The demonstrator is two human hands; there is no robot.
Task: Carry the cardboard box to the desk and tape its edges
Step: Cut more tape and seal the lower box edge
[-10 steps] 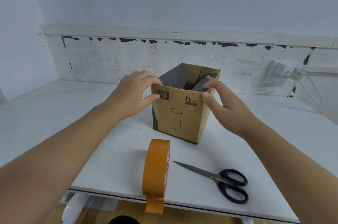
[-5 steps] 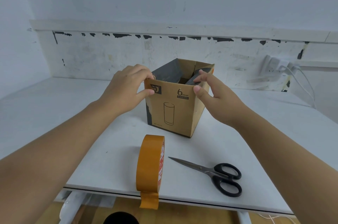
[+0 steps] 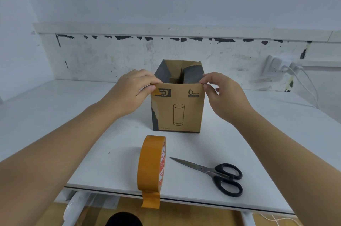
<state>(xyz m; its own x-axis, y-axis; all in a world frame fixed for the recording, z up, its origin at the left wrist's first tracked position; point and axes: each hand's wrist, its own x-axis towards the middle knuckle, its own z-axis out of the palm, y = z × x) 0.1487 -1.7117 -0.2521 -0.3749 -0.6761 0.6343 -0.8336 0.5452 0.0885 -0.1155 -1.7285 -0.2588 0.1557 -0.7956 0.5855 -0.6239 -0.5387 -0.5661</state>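
Note:
A small brown cardboard box (image 3: pixel 180 109) with a printed glass outline stands upright on the white desk (image 3: pixel 114 152), its top open and its front face square to me. My left hand (image 3: pixel 129 94) pinches the near top-left corner of the box. At the near top-right corner my right hand (image 3: pixel 221 94) pinches the rim between thumb and fingers. Dark flaps fold down inside the box. A roll of orange-brown tape (image 3: pixel 151 164) stands on edge near the desk's front edge, with a loose end hanging over it.
Black-handled scissors (image 3: pixel 219 175) lie right of the tape, blades pointing left. A wall socket with white plugs and cables (image 3: pixel 287 68) is at the back right. A scuffed white wall runs behind the desk. Wooden floor shows below the front edge.
The box has turned from a corner-on angle so that its printed face is square to me. Both hands stayed on its top corners and turned with it.

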